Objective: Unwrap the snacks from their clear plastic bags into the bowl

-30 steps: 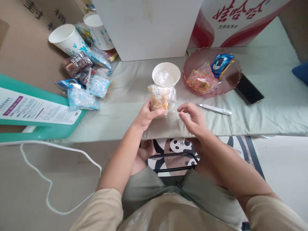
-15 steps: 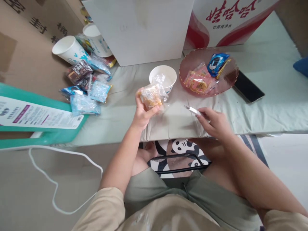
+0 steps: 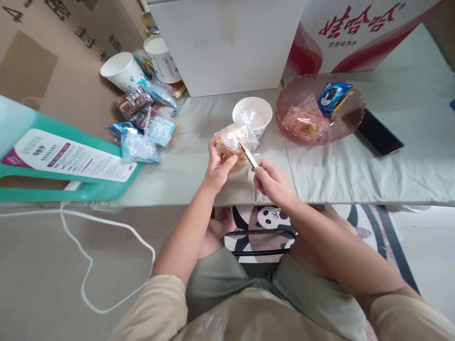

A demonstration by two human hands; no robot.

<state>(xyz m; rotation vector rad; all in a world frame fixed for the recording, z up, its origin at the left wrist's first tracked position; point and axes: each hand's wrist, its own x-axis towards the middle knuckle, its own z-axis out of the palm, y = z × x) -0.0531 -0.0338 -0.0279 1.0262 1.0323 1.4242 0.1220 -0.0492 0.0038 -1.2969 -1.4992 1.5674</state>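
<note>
Near the front edge of the pale green cloth-covered desk (image 3: pixel 320 175), at frame centre, the left hand (image 3: pixel 217 168) has its fingers curled around a crinkly clear-plastic snack packet (image 3: pixel 232 142). The right hand (image 3: pixel 272 181) grips a slim white-handled knife (image 3: pixel 248 156), its tip touching the packet. Bare cloth lies open to the right. Behind stands a white paper bowl (image 3: pixel 253 113), then a ribbed pink glass dish (image 3: pixel 322 113). The packet's contents are blurred.
</note>
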